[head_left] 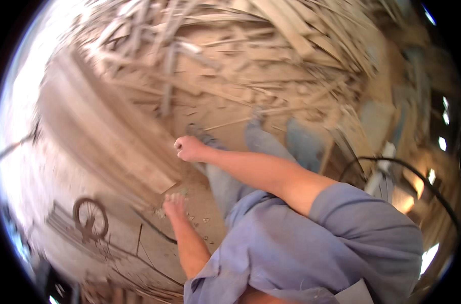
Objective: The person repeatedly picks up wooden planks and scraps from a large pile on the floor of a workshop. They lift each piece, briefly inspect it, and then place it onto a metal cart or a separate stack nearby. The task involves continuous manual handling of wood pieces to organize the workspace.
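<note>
Wide brown wooden planks [108, 126] lie side by side and slope from the upper left toward me. Beside their near end is my left hand [174, 206], its fingers blurred against the wood's end; whether they grip it I cannot tell. My right hand [191, 148] is curled into a fist by the planks' right edge, farther out than the left. Anything inside that fist is hidden. My right forearm reaches across above my legs.
Loose wood strips and offcuts [271, 61] cover the ground ahead. A spoked wheel [90, 218] stands at the left, near a dark rod [154, 226]. To the right, a black cable [418, 175] curves past bluish panels [304, 144] and a pale metal part [382, 177].
</note>
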The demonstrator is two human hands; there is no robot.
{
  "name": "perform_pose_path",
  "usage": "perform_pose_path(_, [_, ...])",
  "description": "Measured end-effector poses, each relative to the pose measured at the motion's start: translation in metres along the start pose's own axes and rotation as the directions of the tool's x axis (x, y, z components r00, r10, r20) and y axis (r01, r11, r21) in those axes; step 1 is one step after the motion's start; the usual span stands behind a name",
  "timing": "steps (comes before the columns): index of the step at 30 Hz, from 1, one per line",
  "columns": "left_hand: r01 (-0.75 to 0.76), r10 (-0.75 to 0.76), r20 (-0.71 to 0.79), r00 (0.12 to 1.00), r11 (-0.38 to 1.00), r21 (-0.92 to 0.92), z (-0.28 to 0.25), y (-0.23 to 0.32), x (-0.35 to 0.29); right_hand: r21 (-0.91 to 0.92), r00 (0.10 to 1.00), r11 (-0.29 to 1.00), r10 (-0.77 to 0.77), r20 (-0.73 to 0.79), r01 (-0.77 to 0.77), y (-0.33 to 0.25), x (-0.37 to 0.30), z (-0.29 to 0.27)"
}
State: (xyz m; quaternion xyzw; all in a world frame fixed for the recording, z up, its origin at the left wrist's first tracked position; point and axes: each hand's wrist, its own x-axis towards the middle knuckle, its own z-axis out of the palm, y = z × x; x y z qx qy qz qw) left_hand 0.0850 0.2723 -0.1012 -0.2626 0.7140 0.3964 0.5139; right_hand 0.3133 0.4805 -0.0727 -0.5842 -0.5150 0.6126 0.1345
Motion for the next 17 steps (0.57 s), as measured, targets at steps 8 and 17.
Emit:
perform_pose_path(8, [-0.346,0.161,0.313,0.936,0.586,0.733,0.106,-0.029,-0.031,0.007,0.623,0.699,0.641,-0.449,-0.715,0.294,-0.152,-0.161])
perform_pose_path(17, [-0.700,-0.089,0.754,0.651,-0.455,0.550,0.167,-0.170,0.007,0.191,0.371,0.487,0.820,-0.436,-0.852,0.459,-0.127,-0.273])
